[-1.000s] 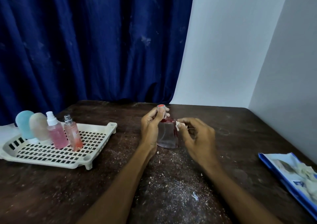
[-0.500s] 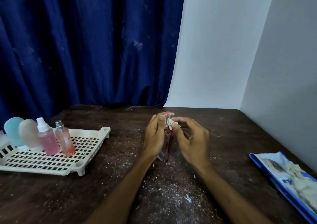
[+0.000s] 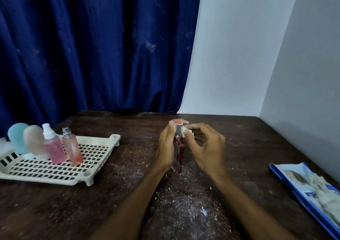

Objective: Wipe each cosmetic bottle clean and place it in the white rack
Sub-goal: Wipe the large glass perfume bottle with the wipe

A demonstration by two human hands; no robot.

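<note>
A clear glass bottle point(image 3: 178, 153) with dark red inside and a silver cap topped in red stands upright at the table's middle. My left hand point(image 3: 166, 148) grips it from the left side. My right hand point(image 3: 206, 148) pinches a small white wipe point(image 3: 188, 131) against the bottle's cap. The white rack point(image 3: 95, 159) lies at the left with several bottles standing in it: a blue one point(image 3: 16, 136), a frosted beige one point(image 3: 35, 140), a pink spray bottle point(image 3: 54, 146) and a peach spray bottle point(image 3: 71, 146).
A blue packet of wipes point(image 3: 311, 190) lies at the table's right edge. White dust and crumbs speckle the dark wooden table point(image 3: 184, 203). A blue curtain hangs behind, and a white wall closes the right side.
The bottle has been turned from its broad face to edge-on between my hands. My right hand with the wipe has moved up from the bottle's shoulder to the cap.
</note>
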